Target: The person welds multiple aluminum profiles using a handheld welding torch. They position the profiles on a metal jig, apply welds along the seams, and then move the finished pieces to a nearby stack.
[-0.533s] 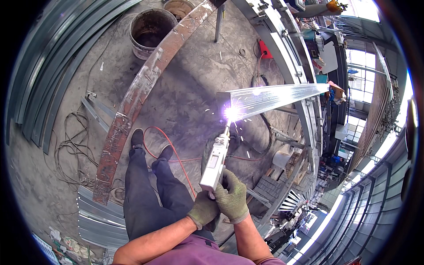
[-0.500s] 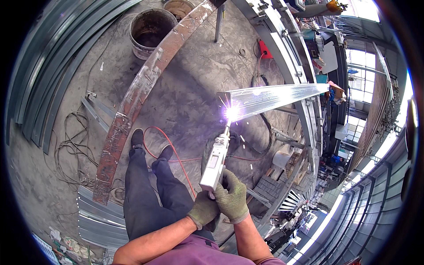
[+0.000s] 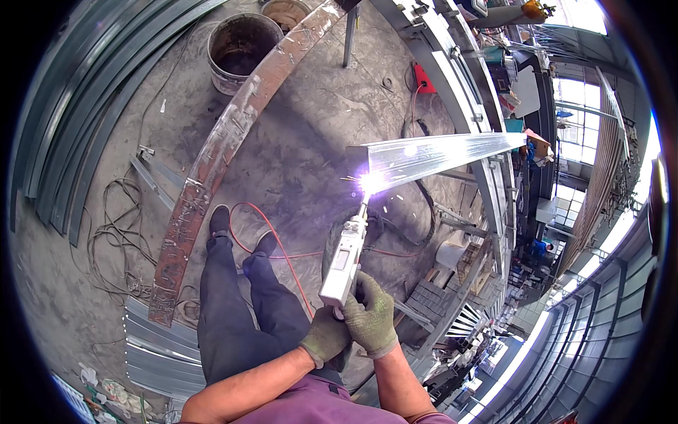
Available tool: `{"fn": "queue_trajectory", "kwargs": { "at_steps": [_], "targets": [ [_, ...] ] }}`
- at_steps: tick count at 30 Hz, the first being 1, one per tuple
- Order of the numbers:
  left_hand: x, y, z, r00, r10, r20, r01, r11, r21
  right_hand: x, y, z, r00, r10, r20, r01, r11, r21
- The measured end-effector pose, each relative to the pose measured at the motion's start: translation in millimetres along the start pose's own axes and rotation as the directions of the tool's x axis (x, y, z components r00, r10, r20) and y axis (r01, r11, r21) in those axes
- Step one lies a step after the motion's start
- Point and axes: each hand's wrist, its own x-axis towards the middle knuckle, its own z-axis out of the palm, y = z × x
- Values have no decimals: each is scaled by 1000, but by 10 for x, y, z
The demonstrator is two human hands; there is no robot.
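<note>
Almost nothing has shifted in the last half second: both gloved hands keep the same clasp on the handheld welding gun (image 3: 342, 260), and its nozzle stays at the near end of the shiny metal profile (image 3: 438, 154), where the arc (image 3: 371, 183) burns as bright as before. The left hand (image 3: 326, 338) is wrapped under the butt of the white gun body, its grip pressed together around it; the right hand (image 3: 370, 316) closes over it just beside, fingers curled on the handle. The profile hangs out level from the steel frame (image 3: 462, 85) on the right, well above the concrete floor (image 3: 296, 148). As I read it, the steady pose means the weld is held on one spot, not run along a seam. A red cable (image 3: 282, 247) loops past the shoes (image 3: 220, 220), and a rusty curved beam (image 3: 212, 162) lies to the left, a dirty bucket (image 3: 240, 49) beyond it.
</note>
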Motion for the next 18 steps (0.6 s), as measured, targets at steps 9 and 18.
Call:
{"fn": "queue_trajectory", "kwargs": {
  "at_steps": [9, 18],
  "targets": [
    [-48, -24, 12, 998, 33, 49, -36, 998, 50, -16, -23, 1, 1000, 13, -3, -13, 1000, 21],
    [-58, 104, -4, 993, -116, 25, 119, 983, -137, -47, -11, -14, 999, 35, 8, -35, 999, 24]
  ]
}}
